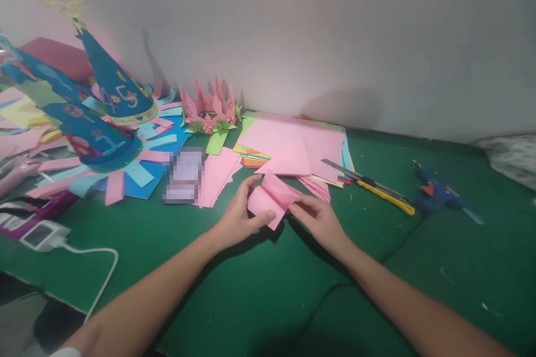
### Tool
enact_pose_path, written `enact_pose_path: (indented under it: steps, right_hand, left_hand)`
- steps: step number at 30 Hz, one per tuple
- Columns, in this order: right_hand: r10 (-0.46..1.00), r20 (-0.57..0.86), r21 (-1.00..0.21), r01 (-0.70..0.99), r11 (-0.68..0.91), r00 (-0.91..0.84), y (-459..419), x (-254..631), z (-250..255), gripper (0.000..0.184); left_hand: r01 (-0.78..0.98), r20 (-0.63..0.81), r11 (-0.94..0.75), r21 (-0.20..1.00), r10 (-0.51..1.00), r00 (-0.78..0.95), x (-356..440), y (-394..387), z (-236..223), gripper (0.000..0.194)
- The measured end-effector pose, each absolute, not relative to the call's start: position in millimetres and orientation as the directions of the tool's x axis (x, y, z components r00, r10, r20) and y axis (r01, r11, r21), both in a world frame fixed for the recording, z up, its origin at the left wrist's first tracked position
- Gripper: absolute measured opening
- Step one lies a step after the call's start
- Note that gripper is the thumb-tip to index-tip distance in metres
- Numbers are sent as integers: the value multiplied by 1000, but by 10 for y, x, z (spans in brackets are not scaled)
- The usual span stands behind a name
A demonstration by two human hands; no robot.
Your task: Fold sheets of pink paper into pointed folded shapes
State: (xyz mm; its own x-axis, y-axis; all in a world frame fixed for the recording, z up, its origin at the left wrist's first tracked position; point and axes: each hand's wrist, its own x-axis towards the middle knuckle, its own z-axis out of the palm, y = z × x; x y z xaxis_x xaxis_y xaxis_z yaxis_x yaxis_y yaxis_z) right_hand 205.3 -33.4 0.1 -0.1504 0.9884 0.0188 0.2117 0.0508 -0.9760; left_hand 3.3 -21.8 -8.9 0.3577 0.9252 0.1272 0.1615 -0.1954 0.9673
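A small piece of pink paper [268, 198], partly folded, is held between my two hands just above the green table. My left hand [240, 212] grips its left side, with the thumb on the front and the fingers behind. At its right corner, my right hand [320, 220] pinches the paper between thumb and fingers. A raised flap and a crease show across the middle of the paper. Right behind it lie larger pink sheets [288, 145] on a stack of coloured paper. A pink and green folded-paper crown [211, 109] stands farther back on the left.
A yellow box cutter [385, 194] lies right of the sheets, blade toward them. Farther right is a blue glue gun [439, 189] with a dark cord. A phone [184, 174], blue paper cone hats [111, 81] and a white charger [44, 235] with cable occupy the left side.
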Motion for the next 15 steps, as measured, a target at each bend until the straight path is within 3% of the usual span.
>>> enact_pose_path:
  steps: [3, 8, 12, 15]
  right_hand:
    - [993, 24, -977, 208, 47, -114, -313, 2064, 16, 28]
    - [999, -26, -999, 34, -25, -22, -300, 2082, -15, 30]
    - [998, -56, -994, -91, -57, -16, -294, 2077, -42, 31]
    - [997, -31, -981, -189, -43, -69, -309, 2071, -45, 30]
  left_hand:
    - [271, 211, -319, 908, 908, 361, 48, -221, -59, 60]
    - [369, 341, -446, 815, 885, 317, 42, -200, -65, 62]
    - [442, 373, -528, 725, 840, 394, 57, -225, -25, 29]
    - [313, 287, -435, 845, 860, 421, 109, -275, 3, 10]
